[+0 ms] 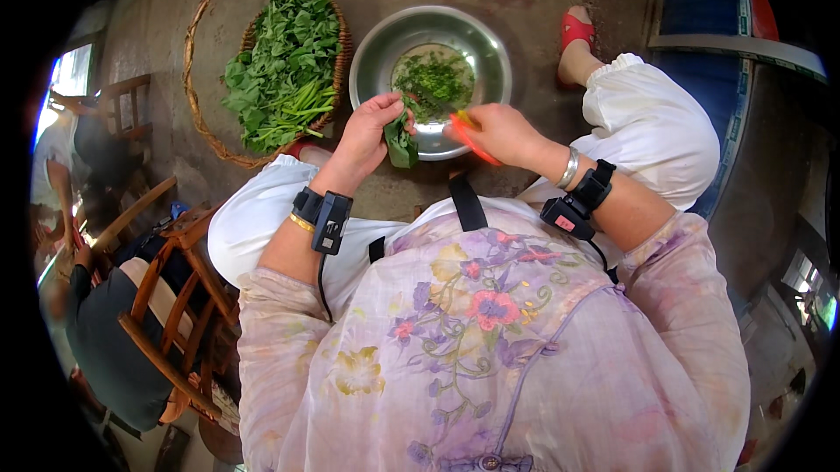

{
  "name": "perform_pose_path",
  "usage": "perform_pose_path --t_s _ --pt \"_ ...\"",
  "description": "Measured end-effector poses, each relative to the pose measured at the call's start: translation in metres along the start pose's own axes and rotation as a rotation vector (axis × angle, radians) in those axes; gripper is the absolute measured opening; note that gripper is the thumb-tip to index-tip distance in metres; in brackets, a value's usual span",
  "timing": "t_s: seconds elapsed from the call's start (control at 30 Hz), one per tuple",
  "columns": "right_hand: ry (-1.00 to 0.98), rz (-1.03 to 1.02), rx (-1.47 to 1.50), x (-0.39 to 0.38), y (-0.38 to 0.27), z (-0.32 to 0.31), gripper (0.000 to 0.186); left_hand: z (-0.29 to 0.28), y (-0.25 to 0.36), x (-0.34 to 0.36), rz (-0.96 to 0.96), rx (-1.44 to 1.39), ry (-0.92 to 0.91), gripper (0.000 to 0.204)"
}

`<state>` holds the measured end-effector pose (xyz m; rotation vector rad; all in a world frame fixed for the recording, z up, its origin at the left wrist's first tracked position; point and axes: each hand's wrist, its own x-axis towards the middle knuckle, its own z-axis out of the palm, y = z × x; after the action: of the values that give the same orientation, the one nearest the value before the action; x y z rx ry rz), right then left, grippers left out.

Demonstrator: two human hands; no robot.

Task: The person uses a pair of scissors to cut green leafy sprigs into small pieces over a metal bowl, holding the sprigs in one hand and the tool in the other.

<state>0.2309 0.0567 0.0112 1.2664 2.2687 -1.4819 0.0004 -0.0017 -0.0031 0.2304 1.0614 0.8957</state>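
My left hand (pixel 374 128) is closed round a small bunch of leafy greens (pixel 402 145), whose leaves hang down by the near left rim of a steel basin (pixel 367 50). My right hand (pixel 500 133) grips scissors with orange and yellow handles (pixel 475 143) at the basin's near right rim. The blades point toward the greens, but I cannot make out whether they are apart. Small cut green pieces (pixel 435 78) lie in the bottom of the basin.
Left of the basin, a wicker basket (pixel 190 78) with a tall hoop handle is heaped with leafy greens (pixel 289 61). Wooden chairs (pixel 188 253) stand at the left, with another person (pixel 114 341) there. A blue panel (pixel 700 104) with a metal bar is at the right.
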Motion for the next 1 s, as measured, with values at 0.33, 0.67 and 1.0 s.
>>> perform_pose_path --t_s 0.33,0.67,1.0 --pt "-0.082 -0.039 0.084 -0.001 -0.006 0.0 0.069 0.013 0.0 -0.005 0.1 -0.005 0.073 0.06" --pt "-0.021 0.035 0.042 -0.003 -0.012 -0.009 0.064 0.007 0.003 -0.003 -0.01 -0.055 0.014 0.028" --pt "-0.065 0.009 -0.023 0.0 -0.005 -0.008 0.056 -0.002 -0.004 0.001 0.032 0.363 0.039 0.021"
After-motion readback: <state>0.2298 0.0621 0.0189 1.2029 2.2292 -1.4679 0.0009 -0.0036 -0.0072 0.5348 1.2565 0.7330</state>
